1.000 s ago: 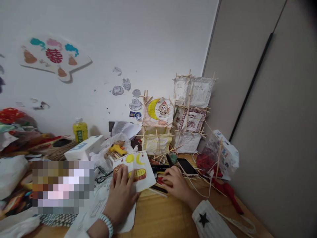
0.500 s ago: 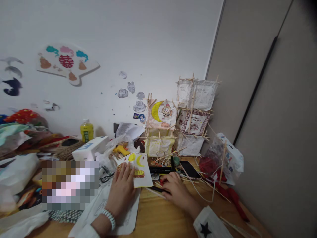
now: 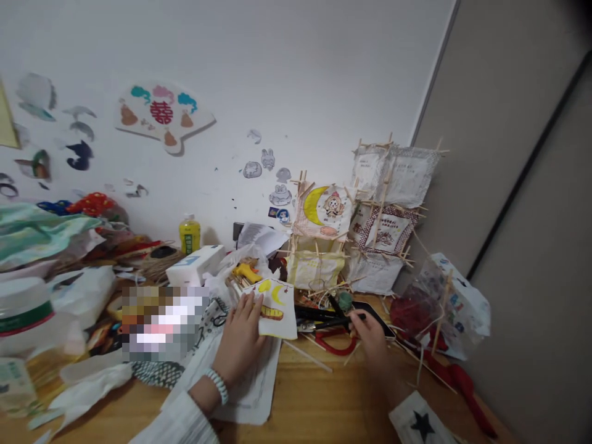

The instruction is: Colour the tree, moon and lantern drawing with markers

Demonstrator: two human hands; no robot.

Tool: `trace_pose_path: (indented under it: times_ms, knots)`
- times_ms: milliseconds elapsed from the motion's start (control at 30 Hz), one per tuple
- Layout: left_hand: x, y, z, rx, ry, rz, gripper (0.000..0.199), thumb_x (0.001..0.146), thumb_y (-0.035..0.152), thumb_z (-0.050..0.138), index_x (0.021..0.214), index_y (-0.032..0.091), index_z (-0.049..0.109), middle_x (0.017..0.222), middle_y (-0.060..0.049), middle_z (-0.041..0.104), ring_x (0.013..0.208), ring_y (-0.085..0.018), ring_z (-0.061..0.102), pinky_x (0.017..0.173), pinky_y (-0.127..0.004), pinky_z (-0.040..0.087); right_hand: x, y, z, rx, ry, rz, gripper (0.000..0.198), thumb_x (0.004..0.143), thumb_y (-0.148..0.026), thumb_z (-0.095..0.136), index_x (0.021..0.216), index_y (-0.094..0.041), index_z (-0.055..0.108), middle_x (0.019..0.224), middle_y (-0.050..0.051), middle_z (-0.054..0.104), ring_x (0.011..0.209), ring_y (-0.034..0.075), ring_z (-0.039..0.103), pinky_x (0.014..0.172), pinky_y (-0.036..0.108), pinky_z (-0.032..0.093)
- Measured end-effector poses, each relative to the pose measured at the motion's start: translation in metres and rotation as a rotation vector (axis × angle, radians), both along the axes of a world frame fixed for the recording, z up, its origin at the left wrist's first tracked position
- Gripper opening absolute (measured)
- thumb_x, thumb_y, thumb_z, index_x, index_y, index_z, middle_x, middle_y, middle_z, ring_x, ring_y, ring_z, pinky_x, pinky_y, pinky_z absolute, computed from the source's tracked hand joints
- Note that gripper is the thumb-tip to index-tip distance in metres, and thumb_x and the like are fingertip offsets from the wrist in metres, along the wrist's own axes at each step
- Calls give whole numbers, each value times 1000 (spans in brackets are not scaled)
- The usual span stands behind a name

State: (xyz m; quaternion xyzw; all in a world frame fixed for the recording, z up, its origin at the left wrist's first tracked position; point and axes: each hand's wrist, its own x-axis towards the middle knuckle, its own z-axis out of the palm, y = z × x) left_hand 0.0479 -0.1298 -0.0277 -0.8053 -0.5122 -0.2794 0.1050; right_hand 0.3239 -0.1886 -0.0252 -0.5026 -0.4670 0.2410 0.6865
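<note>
My left hand, a bracelet at its wrist, lies flat with fingers stretched over the left part of a small drawing. The drawing shows a yellow moon and a yellow-and-brown shape on white paper. A larger sheet with line drawings lies underneath. To the right, my right hand pinches the end of a black pen above other black pens. Red-handled scissors lie just below the pen. The right hand partly covers a phone.
Paper-and-stick lantern frames stand against the wall. Clutter fills the left: a tissue box, a drink bottle, a large plastic jar. A plastic bag and red ribbon lie at the right. Thin sticks are scattered mid-table.
My right hand has moved right and away from me with the black pen, uncovering the red scissors handles. The left hand stays on the drawing. The view has swung left.
</note>
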Motion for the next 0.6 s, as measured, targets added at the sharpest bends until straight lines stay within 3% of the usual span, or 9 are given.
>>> trace_pose_path:
  times_ms: [100,300,400,467,600]
  knots:
    - [-3,-1,5,8,-45,-20,61,78,18,43,137,9,31,143,-17,33,134,-31,24,104,-50,28,2,-1,0,35,195,52,35,71,-52,63,62,-19,54,54,-3,52,49,12,47,48,24,38]
    - [-9,-5,10,-81,-5,-88,68,74,18,49,139,14,29,146,-17,26,136,-33,17,105,-54,24,6,1,1,27,414,345,43,74,-47,59,47,-21,37,37,-8,34,34,8,30,40,23,31]
    - [-13,-5,9,-208,108,-192,74,66,28,64,135,16,38,148,-20,20,136,-37,9,105,-54,21,1,-1,0,27,440,321,46,77,-52,55,48,-20,41,37,-7,35,34,7,31,40,22,32]
    - [-19,-5,13,-320,133,-216,84,62,31,70,136,14,35,147,-23,17,136,-37,9,105,-53,23,-4,-3,0,14,428,273,46,77,-57,54,52,-19,46,38,-8,36,34,7,32,39,21,30]
    - [-45,-8,30,-401,168,-254,83,67,27,68,139,15,28,146,-20,26,134,-32,24,102,-46,31,-7,-5,0,22,395,228,43,71,-61,59,69,-19,59,45,-5,48,40,10,43,42,22,35]
